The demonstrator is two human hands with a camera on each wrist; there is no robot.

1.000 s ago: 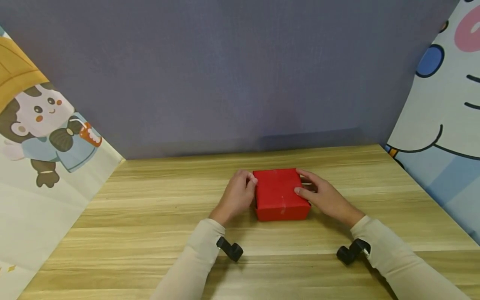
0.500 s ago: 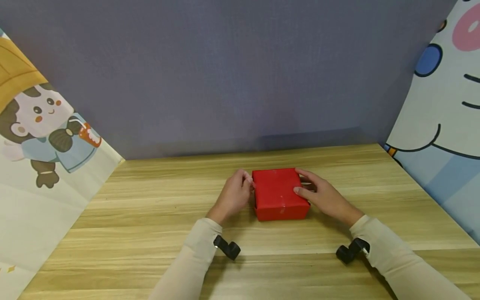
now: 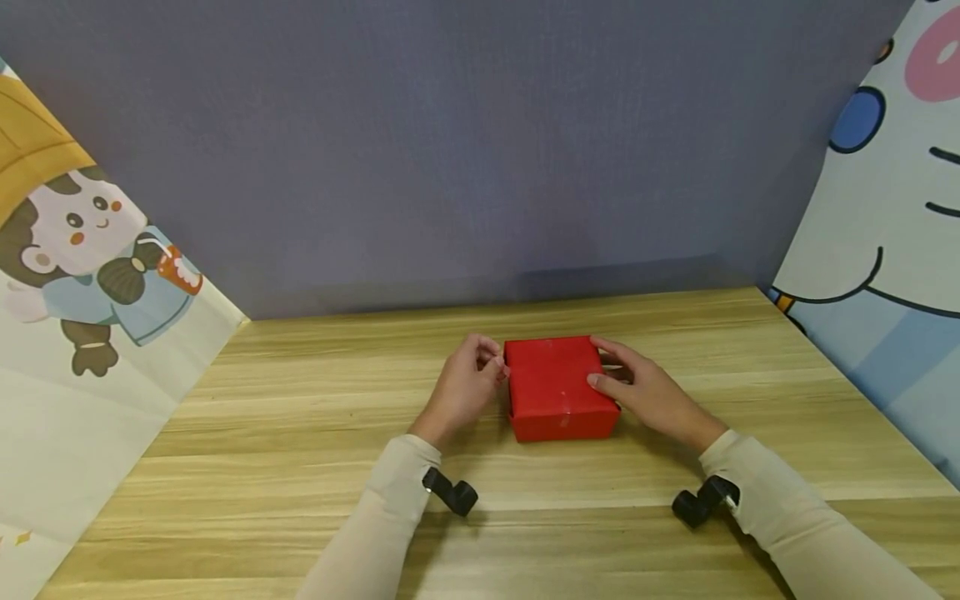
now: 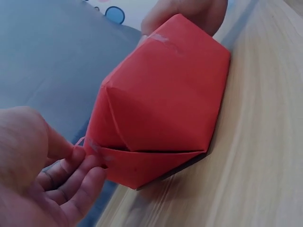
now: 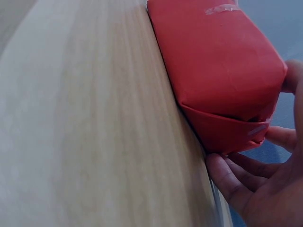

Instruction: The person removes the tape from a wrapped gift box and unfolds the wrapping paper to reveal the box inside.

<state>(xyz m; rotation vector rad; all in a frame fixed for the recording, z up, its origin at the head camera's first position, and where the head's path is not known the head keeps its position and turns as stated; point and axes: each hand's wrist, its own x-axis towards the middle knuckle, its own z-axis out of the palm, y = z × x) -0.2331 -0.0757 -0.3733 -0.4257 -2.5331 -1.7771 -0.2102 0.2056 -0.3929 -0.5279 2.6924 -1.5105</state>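
Note:
A box wrapped in red paper (image 3: 557, 379) rests on the wooden table between both hands. My right hand (image 3: 660, 396) grips its right side, thumb on the top near the edge, other fingers along the far corner and end. At its left end, my left hand (image 3: 461, 387) pinches with thumb and fingertips at a bit of clear tape (image 4: 97, 149) by the folded end flap (image 4: 147, 165). The tape's end is largely hidden by those fingertips. Another taped, folded flap (image 5: 227, 130) closes the right end, and a tape strip (image 5: 222, 8) crosses the long side.
Pale wood-grain table (image 3: 300, 467) stretches around the box. A grey fabric panel (image 3: 450, 150) stands behind, with cartoon-printed sheets at left (image 3: 112, 275) and right (image 3: 885, 208). Black wrist cameras jut from the left (image 3: 450, 492) and right (image 3: 705, 502) sleeves.
My left hand has drawn slightly left from the box's end, and its fingers have spread a little. The right hand keeps its hold; the box has barely moved.

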